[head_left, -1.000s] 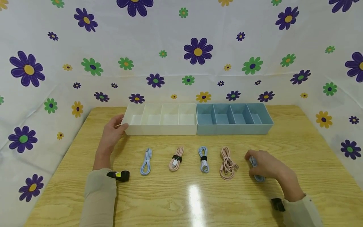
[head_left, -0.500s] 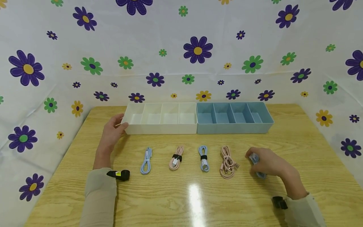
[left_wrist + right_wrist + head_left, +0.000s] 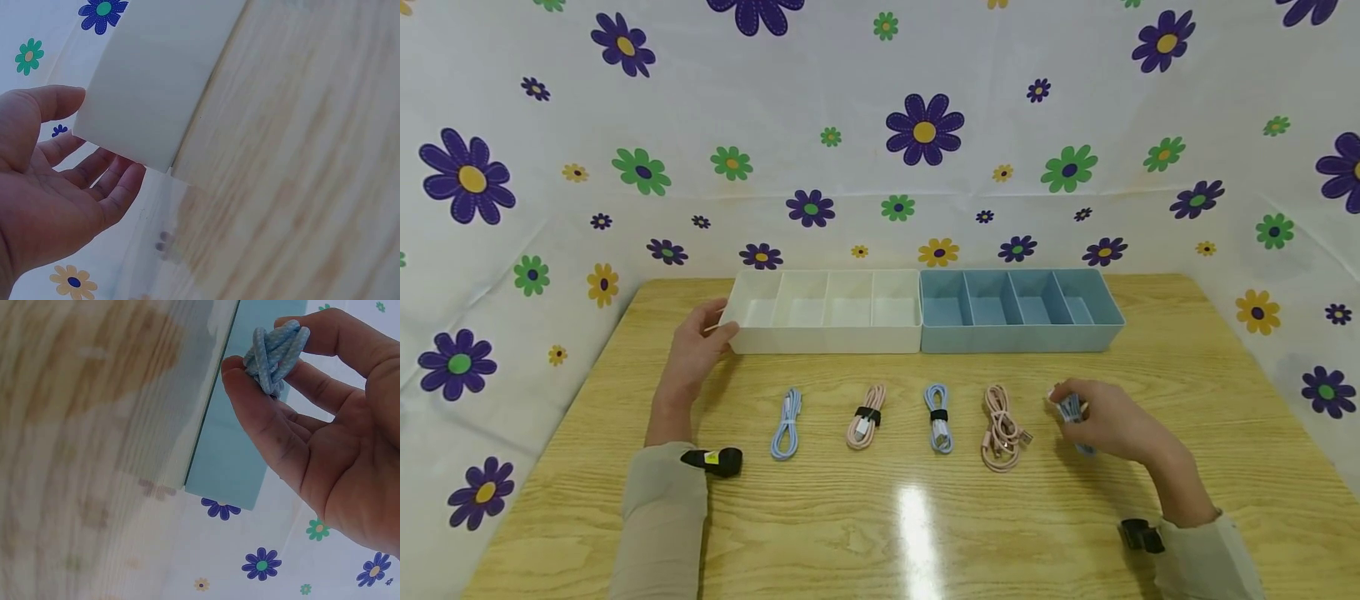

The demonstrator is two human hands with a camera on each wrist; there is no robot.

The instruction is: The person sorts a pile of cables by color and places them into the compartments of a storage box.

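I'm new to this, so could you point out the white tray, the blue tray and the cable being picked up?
white tray (image 3: 820, 337): head view, front wall.
blue tray (image 3: 1015, 337): head view, front wall.
blue cable (image 3: 274, 353): right wrist view, pinched coil.

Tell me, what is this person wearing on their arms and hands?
Both hands, the left hand and the right hand, are bare, with no gloves. Each arm has a loose beige sleeve reaching the wrist. A small black device with a yellow mark sits at the left wrist, another black device at the right.
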